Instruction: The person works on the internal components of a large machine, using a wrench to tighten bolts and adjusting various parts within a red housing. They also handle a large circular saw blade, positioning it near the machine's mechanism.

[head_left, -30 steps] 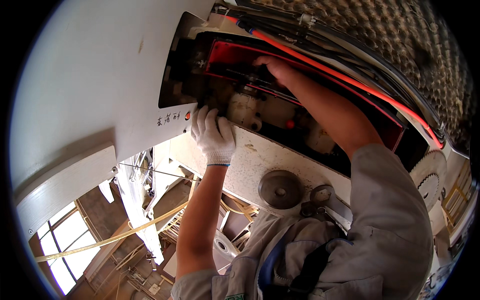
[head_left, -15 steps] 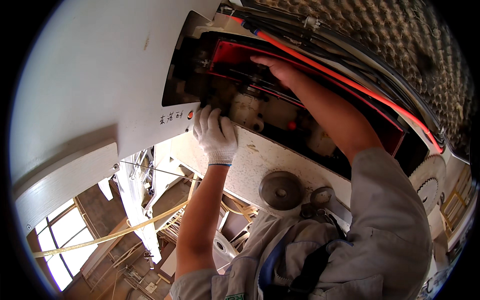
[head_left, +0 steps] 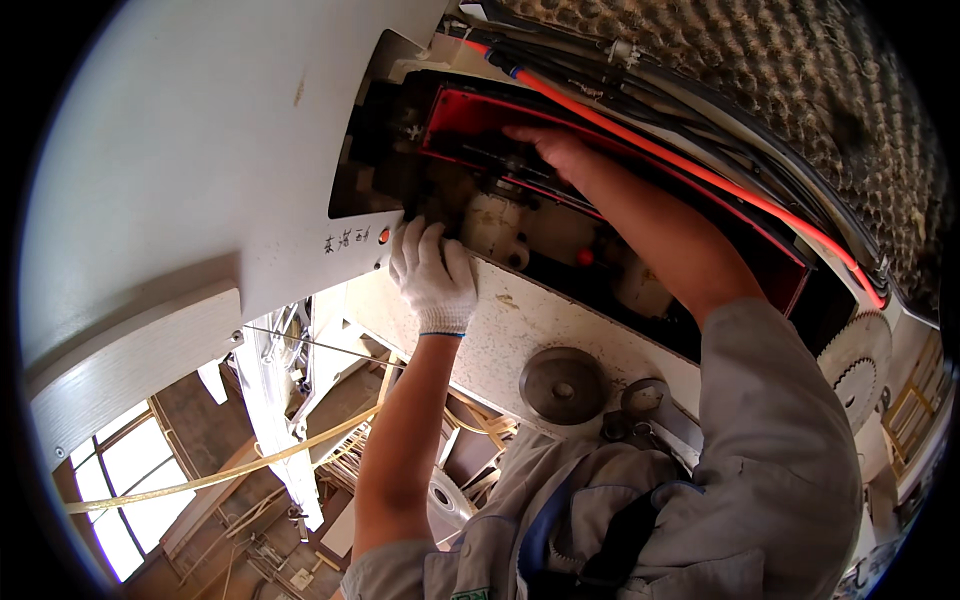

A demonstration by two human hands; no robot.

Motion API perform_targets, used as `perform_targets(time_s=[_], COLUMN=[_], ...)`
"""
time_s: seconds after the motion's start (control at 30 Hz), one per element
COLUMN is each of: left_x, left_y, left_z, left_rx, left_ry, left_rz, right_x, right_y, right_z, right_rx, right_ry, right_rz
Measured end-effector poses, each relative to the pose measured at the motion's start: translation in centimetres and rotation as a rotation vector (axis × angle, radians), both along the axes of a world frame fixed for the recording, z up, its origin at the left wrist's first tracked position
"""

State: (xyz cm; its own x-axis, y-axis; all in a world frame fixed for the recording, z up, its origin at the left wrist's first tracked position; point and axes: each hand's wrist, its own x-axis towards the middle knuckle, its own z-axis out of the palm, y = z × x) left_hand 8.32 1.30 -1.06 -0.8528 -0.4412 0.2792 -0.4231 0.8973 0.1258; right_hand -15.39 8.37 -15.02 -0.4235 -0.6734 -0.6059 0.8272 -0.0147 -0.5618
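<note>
My left hand, in a white knit glove, lies on the pale speckled ledge of a machine. Its fingers stretch over the ledge's upper edge, and nothing shows in them. My bare right hand reaches into a dark recess beside its red inner wall. One digit points left; the other fingers are lost in shadow, so I cannot tell if they hold anything. Below that hand stands a dark vertical shaft on a cream-coloured cylindrical housing. A small red knob sits farther right in the recess.
A grey disc lies on the ledge near my body. An orange hose and black cables run along the recess's far side. A large white panel stands at left. Toothed circular saw blades are at right.
The view has shifted slightly. My right hand has dipped a little deeper into the shadowed recess. My left hand stays on the ledge.
</note>
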Motion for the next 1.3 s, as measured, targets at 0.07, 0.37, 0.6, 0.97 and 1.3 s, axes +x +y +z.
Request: perform_targets(time_s=[0.07,0.37,0.6,0.97,1.3], left_x=[0.0,0.9,0.1,1.0,0.6], left_y=[-0.1,-0.9,-0.2,-1.2,-0.9], left_z=[0.1,-0.9,0.0,-1.2,-0.7], left_rx=[0.004,-0.059,0.032,-0.095,-0.096], left_ry=[0.01,-0.016,0.028,-0.011,0.043], left_rz=[0.011,-0.035,0.008,-0.078,-0.099], right_x=[-0.1,0.0,-1.0,-0.6,-0.4], right_y=[0.2,0.6,1.1,1.1,0.6], right_z=[-0.6,2.5,-1.5,-1.1,-0.7], right_rx=[-0.063,0.054,-0.221,-0.05,0.005], right_ry=[-0.023,-0.039,-0.182,0.057,0.052], right_rz=[0.008,0.076,0.072,0.113,0.155])
